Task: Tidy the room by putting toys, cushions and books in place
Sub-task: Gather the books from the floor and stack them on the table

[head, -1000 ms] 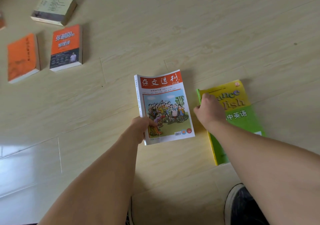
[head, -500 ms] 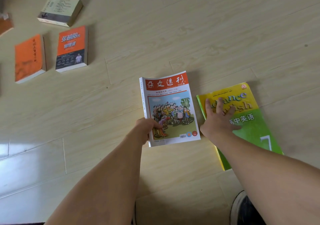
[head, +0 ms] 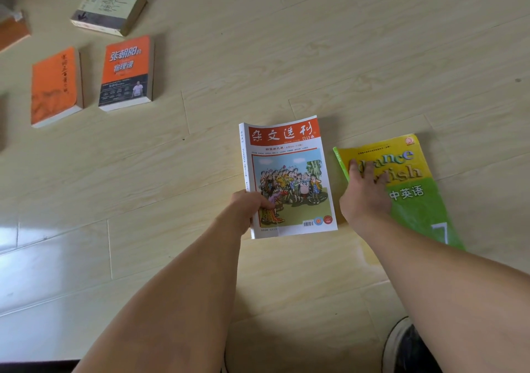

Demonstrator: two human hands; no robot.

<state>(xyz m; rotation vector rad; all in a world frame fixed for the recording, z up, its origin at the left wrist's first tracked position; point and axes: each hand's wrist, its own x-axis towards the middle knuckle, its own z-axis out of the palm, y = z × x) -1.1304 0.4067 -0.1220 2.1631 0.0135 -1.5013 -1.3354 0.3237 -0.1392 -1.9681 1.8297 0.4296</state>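
Books scattered on wood floor (head: 372, 57), two being gathered.

Head view: left hand (head: 249, 205) grips the cartoon-cover magazine (head: 289, 177) by its lower left edge, thumb on the cover, near end seemingly raised off the floor. Right hand (head: 362, 192) lies flat w/ fingers straight & spread on the green-yellow English textbook (head: 413, 189), just beside the magazine, holding nothing. Three more books well apart at upper left: plain orange book (head: 56, 85), orange-black book (head: 126, 73), cream book (head: 110, 8). Shoe (head: 407, 349) at bottom right. Risk, prob.: the thin magazine could sag or slip from a one-edge pinch; the flat palm may only slide the textbook on the smooth floor instead of lifting it, since no finger is under an edge.
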